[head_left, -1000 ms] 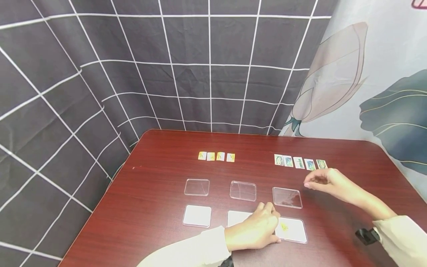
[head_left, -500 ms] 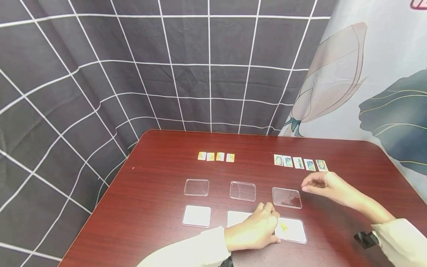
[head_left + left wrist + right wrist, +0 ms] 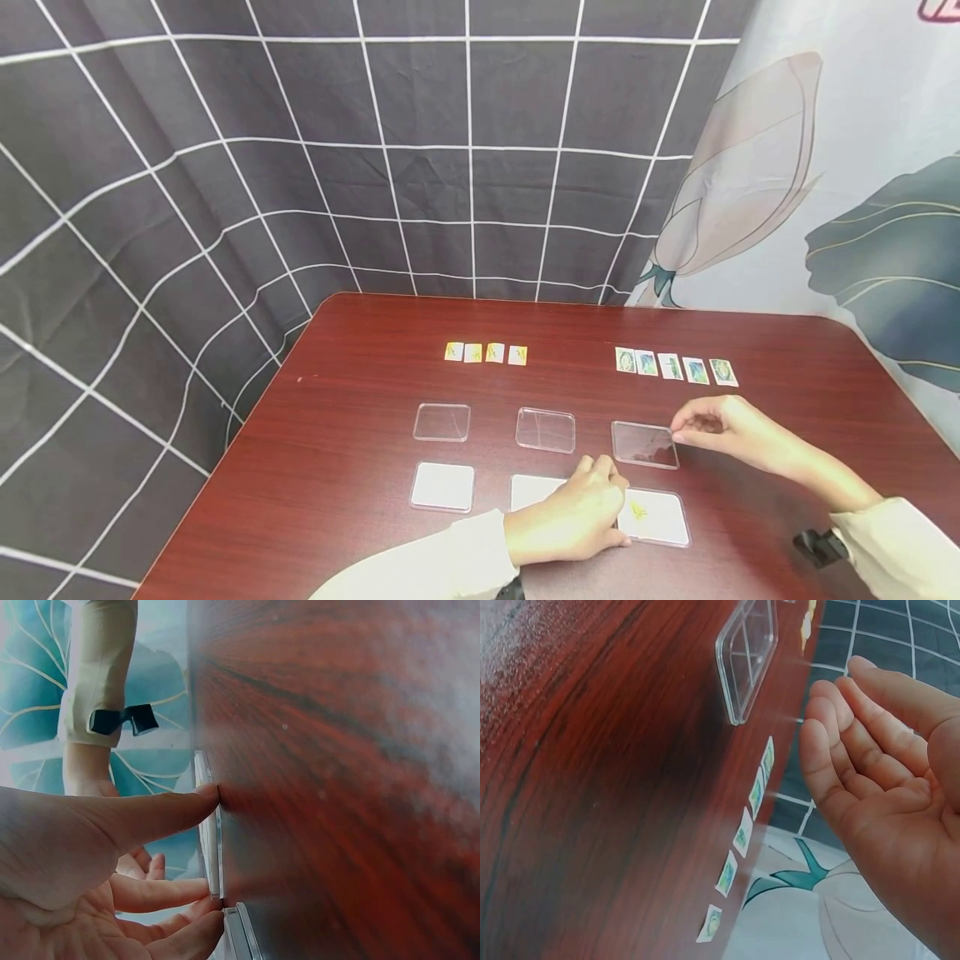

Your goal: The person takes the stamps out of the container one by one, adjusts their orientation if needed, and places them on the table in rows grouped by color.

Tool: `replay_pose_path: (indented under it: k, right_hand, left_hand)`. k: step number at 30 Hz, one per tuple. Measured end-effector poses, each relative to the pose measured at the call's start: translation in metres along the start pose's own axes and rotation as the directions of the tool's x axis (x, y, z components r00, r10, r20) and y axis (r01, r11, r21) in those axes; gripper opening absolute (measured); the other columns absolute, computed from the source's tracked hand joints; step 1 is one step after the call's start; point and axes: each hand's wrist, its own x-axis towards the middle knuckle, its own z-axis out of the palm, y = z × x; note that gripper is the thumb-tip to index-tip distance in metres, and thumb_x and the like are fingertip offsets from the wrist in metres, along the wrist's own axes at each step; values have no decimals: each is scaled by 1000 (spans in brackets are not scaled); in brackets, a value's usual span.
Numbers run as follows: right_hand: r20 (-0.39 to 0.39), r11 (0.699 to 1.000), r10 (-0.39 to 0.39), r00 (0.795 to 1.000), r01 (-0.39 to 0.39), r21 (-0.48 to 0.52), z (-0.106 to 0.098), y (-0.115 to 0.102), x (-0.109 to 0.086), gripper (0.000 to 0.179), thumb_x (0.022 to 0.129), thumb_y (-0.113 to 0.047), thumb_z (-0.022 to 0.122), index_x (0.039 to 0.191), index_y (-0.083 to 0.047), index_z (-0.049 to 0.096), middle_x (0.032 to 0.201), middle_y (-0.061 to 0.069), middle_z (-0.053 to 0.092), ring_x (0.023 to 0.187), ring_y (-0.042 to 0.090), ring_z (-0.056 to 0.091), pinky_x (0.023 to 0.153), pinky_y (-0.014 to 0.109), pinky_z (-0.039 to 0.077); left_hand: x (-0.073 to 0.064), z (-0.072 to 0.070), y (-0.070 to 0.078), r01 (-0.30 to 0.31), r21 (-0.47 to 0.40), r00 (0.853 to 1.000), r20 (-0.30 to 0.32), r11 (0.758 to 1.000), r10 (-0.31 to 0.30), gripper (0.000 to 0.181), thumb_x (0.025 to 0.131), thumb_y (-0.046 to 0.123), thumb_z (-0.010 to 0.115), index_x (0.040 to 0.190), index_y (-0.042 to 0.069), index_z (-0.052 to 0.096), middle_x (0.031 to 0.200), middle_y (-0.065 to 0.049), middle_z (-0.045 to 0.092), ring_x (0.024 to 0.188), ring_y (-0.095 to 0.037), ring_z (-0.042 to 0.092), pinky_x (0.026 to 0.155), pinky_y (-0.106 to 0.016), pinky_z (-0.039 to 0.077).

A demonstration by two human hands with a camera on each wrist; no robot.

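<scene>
My left hand reaches across the left side of a shallow clear case with a white insert. In the left wrist view its thumb presses the case's near edge and the fingers hold the opposite side. A small yellow mark shows on the white insert. My right hand hovers at the right edge of a clear plastic lid, fingers loosely bent with nothing between them. Partly hidden behind the left hand is a second white-filled case; a third white-filled case lies farther left.
Two more clear lids, the middle lid and the left lid, lie in the same row. Behind them are several small yellow stamp-like squares and several green-blue stamps. A dark grid curtain hangs beyond the table's far edge.
My right hand has moved left and nearer to me, from beside the green-blue stamps to the right-hand lid's edge. The left hand has stayed on the case.
</scene>
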Motion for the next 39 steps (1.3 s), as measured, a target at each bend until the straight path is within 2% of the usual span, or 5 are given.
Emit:
replay_pose_path:
  k: [7,12,20,26,39]
  right_hand:
    - [44,998,-10,999,7,63,3,-1,0,12,87,5,71,96,-4,69,85,2,72,76,9,66,69,19,52]
    - [67,995,-30,997,23,101,7,-2,0,12,88,5,70,96,-3,69,84,4,72,74,13,67,68,21,53]
    - [92,995,-35,995,27,94,14,-4,1,11,87,1,72,96,-6,70,83,0,71,74,6,65,68,22,54]
    - [95,994,-96,991,90,70,20,-6,1,18,84,0,77,94,-14,71,86,-6,69,74,2,61,65,22,53]
    - [113,980,-197,974,191,64,37,-9,2,17,81,-2,79,92,-12,71,79,-11,62,68,2,56,57,20,46]
  left_hand:
    - [0,0,0,-1,-2,1000,0,1000,1,34,83,52,75,91,21,63,107,6,56,100,-6,43,82,-19,32]
    - [0,0,1,-6,17,1000,-7,1000,6,34,83,53,75,86,22,61,106,7,56,100,-6,43,82,-19,32]
    - [0,0,0,-17,-1,1000,-12,1000,17,32,83,51,75,85,22,62,106,6,57,100,-6,43,83,-19,32]
    - [0,0,-1,-30,-3,999,-21,1000,30,32,84,50,75,80,22,61,105,6,58,100,-6,43,83,-20,32]
    - [-1,0,-1,-14,5,1000,-10,1000,14,32,83,51,75,86,22,62,105,7,57,100,-6,43,83,-19,31]
